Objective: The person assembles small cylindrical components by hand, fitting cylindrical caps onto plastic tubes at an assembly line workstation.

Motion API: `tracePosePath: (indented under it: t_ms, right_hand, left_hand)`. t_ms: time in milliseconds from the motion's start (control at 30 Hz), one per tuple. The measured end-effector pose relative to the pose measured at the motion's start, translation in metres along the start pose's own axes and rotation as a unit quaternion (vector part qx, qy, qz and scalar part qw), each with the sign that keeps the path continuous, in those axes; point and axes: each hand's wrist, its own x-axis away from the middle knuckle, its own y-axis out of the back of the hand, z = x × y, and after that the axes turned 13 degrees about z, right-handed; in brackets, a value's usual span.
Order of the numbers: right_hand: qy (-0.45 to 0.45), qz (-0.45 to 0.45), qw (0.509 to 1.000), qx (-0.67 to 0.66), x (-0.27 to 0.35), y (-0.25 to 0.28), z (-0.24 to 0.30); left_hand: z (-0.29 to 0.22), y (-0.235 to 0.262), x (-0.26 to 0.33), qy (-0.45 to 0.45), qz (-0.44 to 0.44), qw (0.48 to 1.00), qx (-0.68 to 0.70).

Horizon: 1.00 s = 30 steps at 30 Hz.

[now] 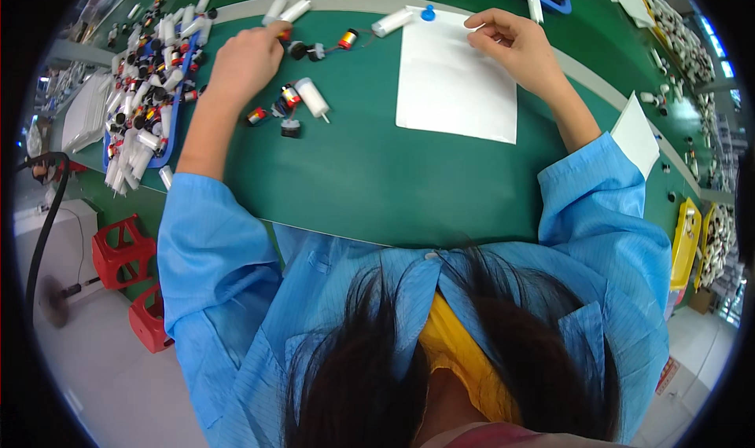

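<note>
My left hand [250, 59] is at the far left of the green table, its fingers bent down and closed at a small red-and-black motor [285, 34], mostly hidden by the fingertips. Beside it lie black round caps [307, 51] and a wired motor with an orange-yellow band [348, 39]. My right hand [511, 49] is over the far right of a white paper sheet [452, 94]. Its fingers are loosely curved, thumb and forefinger apart, with nothing visible between them. A blue knob-shaped piece [428, 13] rests at the sheet's far edge.
Nearer me lie a white cylinder [312, 99], small motors [257, 116] and a black cap [291, 127]. More white cylinders [392, 22] lie at the back. A heaped blue tray [174, 118] stands at left; another blue tray [560, 0] is at the far right. Red stools [124, 251] stand below left.
</note>
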Motion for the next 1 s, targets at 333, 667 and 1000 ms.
tracePosePath:
  t_ms: [333, 667, 1000]
  right_hand:
    - [0.194, -0.017, 0.941, 0.275, 0.081, -0.061, 0.043]
    - [0.069, 0.026, 0.987, 0.141, 0.072, -0.051, 0.055]
    - [0.083, -0.001, 0.849, -0.522, 0.026, -0.009, 0.060]
  left_hand:
    - [-0.010, 0.036, -0.019, 0.083, 0.010, 0.997, 0.004]
    - [-0.070, 0.032, -0.063, 0.021, 0.196, 0.707, 0.679]
    - [-0.133, 0.018, -0.055, -0.080, 0.166, 0.380, 0.907]
